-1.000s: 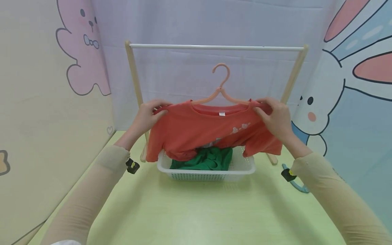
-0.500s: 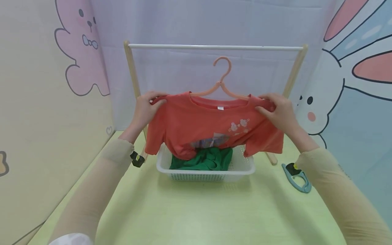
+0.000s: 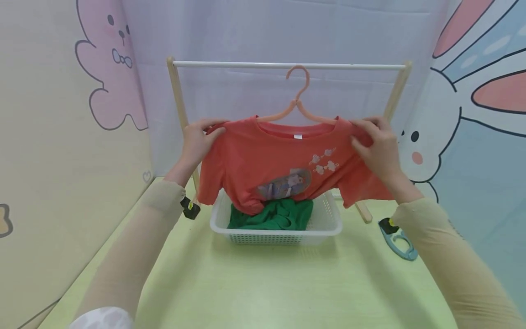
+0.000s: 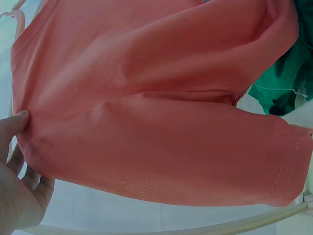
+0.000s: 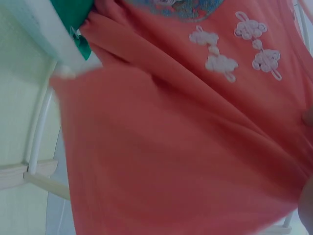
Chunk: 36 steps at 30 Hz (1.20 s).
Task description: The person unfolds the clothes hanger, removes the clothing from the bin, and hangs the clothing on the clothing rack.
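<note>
A red T-shirt [image 3: 242,160] with pale knot trims and a printed patch hangs spread between my two hands. Its neckline surrounds a peach clothes hanger [image 3: 297,103], whose hook stands just below and in front of the rack's rail; I cannot tell whether they touch. My left hand [image 3: 196,142] pinches the shirt's left shoulder between thumb and fingers, and in the left wrist view the thumb [image 4: 18,120] presses the fabric. My right hand [image 3: 380,148] pinches the other shoulder. The hanger's arms are hidden inside the shirt.
Behind the shirt stands a rack with a white rail [image 3: 246,65] and wooden legs. A white basket [image 3: 279,235] holding a green cloth [image 3: 283,214] sits on the table [image 3: 263,283] beneath the shirt. A blue folding hanger [image 3: 400,244] lies at right, near my right sleeve.
Both hands have raised the shirt and hanger, bringing the hook up to the rail's height. More of the shirt's front print shows. The right hand has shifted slightly outward.
</note>
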Tool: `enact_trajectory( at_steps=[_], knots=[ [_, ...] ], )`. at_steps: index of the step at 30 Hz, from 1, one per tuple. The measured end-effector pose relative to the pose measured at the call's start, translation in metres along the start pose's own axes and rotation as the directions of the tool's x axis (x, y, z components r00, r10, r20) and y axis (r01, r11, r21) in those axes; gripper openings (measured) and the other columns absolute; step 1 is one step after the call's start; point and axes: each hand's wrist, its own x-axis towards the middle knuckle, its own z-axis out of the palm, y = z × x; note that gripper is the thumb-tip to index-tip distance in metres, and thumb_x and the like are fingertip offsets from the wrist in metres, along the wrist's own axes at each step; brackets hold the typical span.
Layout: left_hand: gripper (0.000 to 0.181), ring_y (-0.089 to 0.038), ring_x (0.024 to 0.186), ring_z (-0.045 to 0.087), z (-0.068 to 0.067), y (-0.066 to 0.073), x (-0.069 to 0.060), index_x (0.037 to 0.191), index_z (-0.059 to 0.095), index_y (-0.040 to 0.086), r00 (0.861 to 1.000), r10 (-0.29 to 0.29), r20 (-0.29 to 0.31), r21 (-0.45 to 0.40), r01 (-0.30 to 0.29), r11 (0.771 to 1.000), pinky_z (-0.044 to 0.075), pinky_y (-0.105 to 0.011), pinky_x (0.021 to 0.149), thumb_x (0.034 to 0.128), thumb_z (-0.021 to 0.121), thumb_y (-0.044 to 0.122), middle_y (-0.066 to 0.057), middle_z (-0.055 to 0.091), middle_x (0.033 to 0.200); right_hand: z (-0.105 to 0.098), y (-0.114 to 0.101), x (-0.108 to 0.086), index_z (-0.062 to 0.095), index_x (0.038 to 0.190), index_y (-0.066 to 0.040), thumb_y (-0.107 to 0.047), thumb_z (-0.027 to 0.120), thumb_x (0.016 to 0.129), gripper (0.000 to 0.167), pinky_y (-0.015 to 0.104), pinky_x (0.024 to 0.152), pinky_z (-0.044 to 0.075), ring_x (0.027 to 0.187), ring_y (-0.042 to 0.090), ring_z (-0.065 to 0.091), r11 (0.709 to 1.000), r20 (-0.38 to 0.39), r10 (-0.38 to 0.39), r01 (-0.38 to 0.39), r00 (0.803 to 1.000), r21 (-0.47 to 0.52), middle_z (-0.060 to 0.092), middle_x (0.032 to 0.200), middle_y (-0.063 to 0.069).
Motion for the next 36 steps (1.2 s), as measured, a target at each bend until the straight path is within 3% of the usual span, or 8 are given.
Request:
enact_trajectory(
  at_steps=[3, 6, 10, 15, 21, 25, 30, 36],
  knots=[
    [0.027, -0.021, 0.103, 0.060, 0.001, 0.004, 0.003, 0.120, 0.073, 0.018, 1.000, -0.007, -0.009, -0.018, 0.007, 1.000, 0.048, -0.029, 0.080, 0.0942, 0.068, 0.025, -0.006, 0.071, 0.122, 0.002, -0.001, 0.003, 0.069, 0.124, -0.010, -0.008, 0.070, 0.090, 0.034, 0.051, 0.085, 0.057, 0.108, 0.030, 0.056, 1.000, -0.080, 0.025, -0.025, 0.996, 0.005, 0.059, 0.114, 0.021],
    [0.027, -0.021, 0.102, 0.060, 0.003, 0.005, 0.006, 0.119, 0.073, 0.019, 1.000, -0.009, -0.023, -0.031, 0.008, 0.999, 0.047, -0.028, 0.079, 0.0940, 0.069, 0.025, -0.005, 0.071, 0.121, 0.002, -0.001, 0.006, 0.071, 0.122, -0.011, -0.011, 0.071, 0.090, 0.032, 0.037, 0.087, 0.055, 0.110, 0.029, 0.055, 0.999, -0.118, 0.042, -0.042, 0.992, 0.007, 0.060, 0.115, 0.020],
    [0.028, -0.022, 0.101, 0.062, 0.003, 0.003, 0.006, 0.120, 0.073, 0.017, 0.999, -0.001, -0.038, -0.051, -0.001, 0.999, 0.048, -0.026, 0.082, 0.0931, 0.070, 0.024, -0.007, 0.071, 0.121, 0.002, 0.003, 0.007, 0.072, 0.118, -0.006, -0.011, 0.072, 0.089, 0.029, 0.020, 0.086, 0.046, 0.109, 0.032, 0.056, 0.999, -0.134, 0.037, -0.034, 0.990, 0.024, 0.062, 0.113, 0.021],
    [0.031, -0.021, 0.104, 0.064, -0.001, -0.006, -0.003, 0.124, 0.069, 0.014, 0.999, -0.007, -0.040, -0.117, 0.002, 0.993, 0.054, -0.034, 0.093, 0.0937, 0.069, 0.021, -0.009, 0.070, 0.122, 0.002, 0.007, 0.005, 0.074, 0.114, -0.005, -0.010, 0.072, 0.088, 0.027, 0.005, 0.085, 0.036, 0.105, 0.032, 0.058, 0.998, -0.144, 0.050, -0.045, 0.988, 0.035, 0.066, 0.110, 0.019],
    [0.034, -0.024, 0.105, 0.064, -0.010, -0.015, -0.023, 0.127, 0.066, 0.012, 0.998, -0.044, -0.037, -0.143, 0.038, 0.989, 0.054, -0.031, 0.092, 0.0935, 0.068, 0.018, -0.013, 0.067, 0.121, -0.001, 0.010, 0.004, 0.073, 0.119, -0.010, -0.015, 0.070, 0.091, 0.029, 0.019, 0.087, 0.046, 0.107, 0.031, 0.062, 0.995, -0.110, 0.090, -0.094, 0.990, -0.031, 0.071, 0.113, 0.015],
    [0.037, -0.030, 0.106, 0.065, -0.016, -0.022, -0.042, 0.130, 0.063, 0.012, 0.996, -0.079, 0.038, -0.107, 0.083, 0.991, 0.053, -0.030, 0.089, 0.0940, 0.067, 0.019, -0.018, 0.067, 0.121, -0.004, 0.011, 0.005, 0.071, 0.122, -0.012, -0.017, 0.069, 0.092, 0.031, 0.036, 0.088, 0.054, 0.108, 0.031, 0.063, 0.992, -0.096, 0.115, -0.120, 0.989, -0.045, 0.072, 0.114, 0.015],
    [0.044, -0.032, 0.108, 0.064, -0.019, -0.037, -0.066, 0.136, 0.058, 0.015, 0.976, -0.152, 0.155, -0.061, 0.163, 0.985, 0.054, -0.033, 0.087, 0.0948, 0.067, 0.024, -0.017, 0.066, 0.125, -0.007, 0.010, 0.006, 0.070, 0.125, -0.015, -0.021, 0.067, 0.094, 0.032, 0.050, 0.089, 0.056, 0.109, 0.030, 0.063, 0.989, -0.092, 0.136, -0.140, 0.986, -0.037, 0.072, 0.116, 0.014],
    [0.048, -0.034, 0.109, 0.064, -0.020, -0.058, -0.091, 0.139, 0.056, 0.016, 0.958, -0.191, 0.216, -0.069, 0.210, 0.975, 0.054, -0.031, 0.086, 0.0938, 0.069, 0.024, -0.016, 0.064, 0.129, -0.009, 0.010, 0.008, 0.069, 0.126, -0.017, -0.025, 0.066, 0.095, 0.033, 0.054, 0.091, 0.056, 0.109, 0.030, 0.062, 0.988, -0.089, 0.146, -0.150, 0.985, -0.038, 0.072, 0.118, 0.014]
  ],
)
